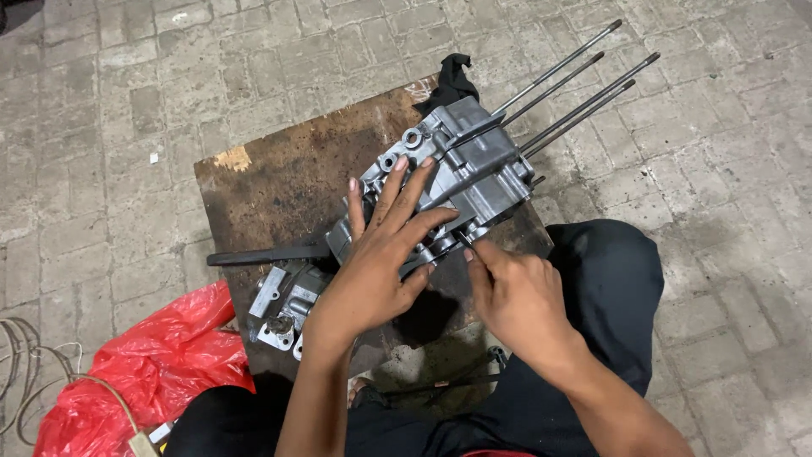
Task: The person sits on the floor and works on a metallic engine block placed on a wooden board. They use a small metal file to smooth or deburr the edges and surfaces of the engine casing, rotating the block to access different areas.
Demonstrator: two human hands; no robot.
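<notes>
Legs: the person's legs in black trousers (609, 288) are at the bottom edge of the view; one knee is raised on the right, just beside the board.
Right hand: the right hand (516, 296) is nearest to the camera, its back turned up. The fingers are drawn together and the fingertips (470, 250) pinch a small part at the near edge of the engine case. The part itself is too small to tell what it is.
Left hand: the left hand (381, 254) is open, with the fingers spread, and lies flat on top of the engine case. It presses on the metal and does not grip anything.
Engine case: the grey metal engine case (461, 169) lies on the wooden board, under and beyond the left hand, tilted toward the upper right.
Rods: four long thin rods (584, 89) stick out of the far end of the case and point up to the right, over the paving.
Lever: a black lever (262, 255) points out to the left from the case, over the board.
Small parts: some grey metal pieces (283, 309) lie on the board near the left wrist.
Board: the dark, stained wooden board (279, 178) lies on the brick paving (127, 101).
Bag: a red plastic bag (144, 372) lies at the lower left, beside the board.
Cloth: a black cloth (454, 76) lies at the far edge of the board, behind the case.
</notes>
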